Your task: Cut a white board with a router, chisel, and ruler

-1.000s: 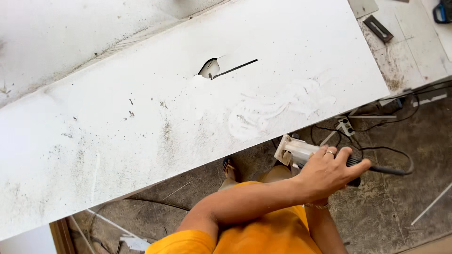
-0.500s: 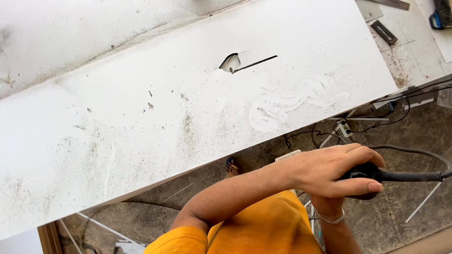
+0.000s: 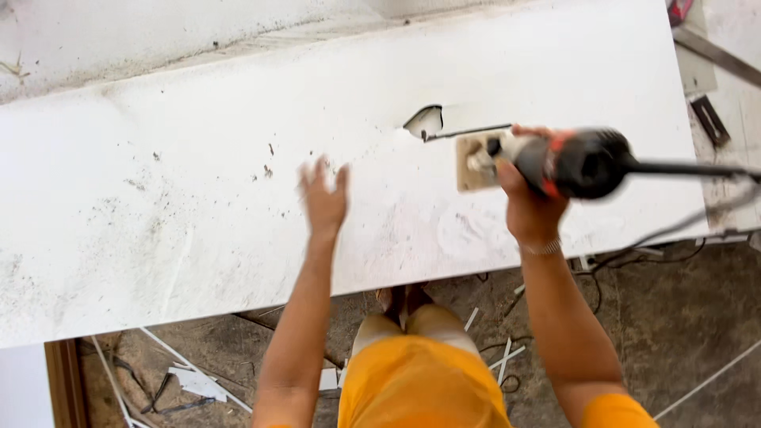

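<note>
— Any packages, labels, signs or screens around the white board (image 3: 198, 206)?

— None that can be made out. The board's face carries only dust, scuffs and a cut notch, with no sticker or print.

— What about past its far right end?

— A small red object (image 3: 679, 9) sits just beyond the board's top right corner, cut off by the frame edge; whether it is a package cannot be told.

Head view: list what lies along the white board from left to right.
Left hand → cut-out hole → power tool gripped by the right hand → black cord, all over the white board.
</note>
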